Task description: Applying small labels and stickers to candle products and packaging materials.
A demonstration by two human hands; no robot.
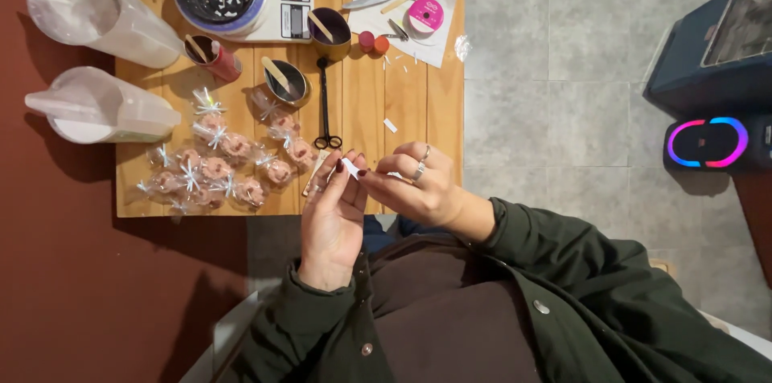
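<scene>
Over table edge | left hand (331,218), right hand (418,186) pinch one white strip (351,167) | two jugs (100,105)

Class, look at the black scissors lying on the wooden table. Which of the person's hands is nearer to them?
Left. The left hand has its fingertips just below the handles of the black scissors. The right hand sits further off, below and to the right of them.

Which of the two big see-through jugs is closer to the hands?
The lower jug, lying by the wrapped pink treats, is closer to the hands. The other jug sits farther up the table.
</scene>
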